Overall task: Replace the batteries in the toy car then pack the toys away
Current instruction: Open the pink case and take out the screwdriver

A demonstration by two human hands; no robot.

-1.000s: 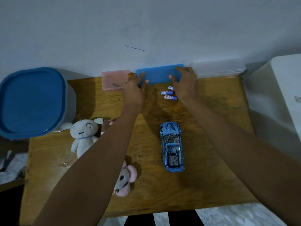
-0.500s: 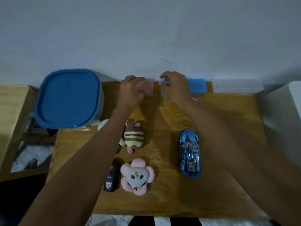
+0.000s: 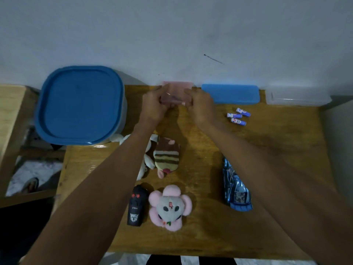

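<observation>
A small translucent pink box [image 3: 176,91] is at the back of the wooden table [image 3: 277,150], near the wall. My left hand [image 3: 153,108] grips its left end and my right hand [image 3: 200,108] grips its right end. Something thin and dark shows inside the box. The shiny blue toy car [image 3: 236,188] lies on the right, partly under my right forearm. Three small batteries [image 3: 238,117] lie loose behind it. A black remote control [image 3: 136,206] sits at the front beside a pink flower plush [image 3: 170,207]. A striped plush [image 3: 166,157] and a white plush [image 3: 147,161] lie under my left forearm.
A large container with a blue lid [image 3: 80,105] stands at the table's left back corner. A flat blue case [image 3: 231,93] and a clear plastic box [image 3: 296,96] line the wall on the right. Floor and a wooden frame show to the left.
My hands left the blue case and moved left to the pink box; both now hold it by its ends. The view has shifted left, bringing the remote and more plush toys into sight.
</observation>
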